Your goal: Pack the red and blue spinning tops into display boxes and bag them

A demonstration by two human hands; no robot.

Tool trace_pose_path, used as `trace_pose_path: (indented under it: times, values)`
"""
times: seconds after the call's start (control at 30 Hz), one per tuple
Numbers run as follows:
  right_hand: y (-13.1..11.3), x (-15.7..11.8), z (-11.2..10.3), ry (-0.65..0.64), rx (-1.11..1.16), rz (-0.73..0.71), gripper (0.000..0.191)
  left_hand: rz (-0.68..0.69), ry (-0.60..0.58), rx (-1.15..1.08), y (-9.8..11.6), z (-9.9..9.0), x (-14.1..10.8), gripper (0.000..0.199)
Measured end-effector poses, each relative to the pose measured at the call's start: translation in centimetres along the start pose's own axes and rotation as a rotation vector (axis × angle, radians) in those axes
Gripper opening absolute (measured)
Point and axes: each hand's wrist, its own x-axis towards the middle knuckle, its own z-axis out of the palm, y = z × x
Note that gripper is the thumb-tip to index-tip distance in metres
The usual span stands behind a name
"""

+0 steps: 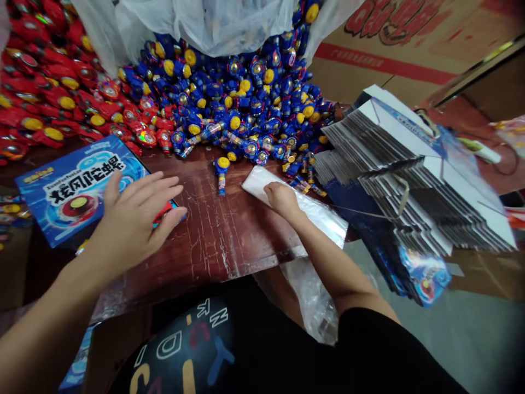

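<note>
My left hand point(137, 216), fingers stretched out and thumb apart, is over the right side of a blue printed box point(82, 183). A bit of red and blue shows behind its fingers, too covered to name. My right hand point(283, 200) has its fingers curled on a flat stack of clear plastic bags point(324, 221) and pinches at its left part. Between the hands a single blue toy watch point(222, 174) with a yellow disc lies on the table. Whether one bag or several are in the pinch is hidden.
Heaped blue toy watches point(246, 104) and red toy watches point(53, 93) fill the back of the brown table point(197, 230). Folded printed cartons point(394, 175) lean in a strapped bundle at right. A large cardboard box point(381, 54) stands behind, and plastic sheeting point(205, 24) drapes over the heap.
</note>
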Motion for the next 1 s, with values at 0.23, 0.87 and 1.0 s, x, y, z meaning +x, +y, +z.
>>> trace_pose_path:
  times: [0.23,0.87,1.0]
  values:
    - [0.0,-1.3,1.7,0.081,0.083,0.022,0.025,0.09,-0.041,-0.096,1.9,2.0,1.2,0.037]
    - [2.8,-5.2,-21.1,0.76,1.17,-0.274,0.033,-0.369,-0.092,-1.051,3.9,10.4,9.1,0.115]
    - [2.2,-4.1,-23.6,0.859,0.622,-0.48,0.058,-0.386,-0.102,-1.374,6.4,11.5,12.1,0.09]
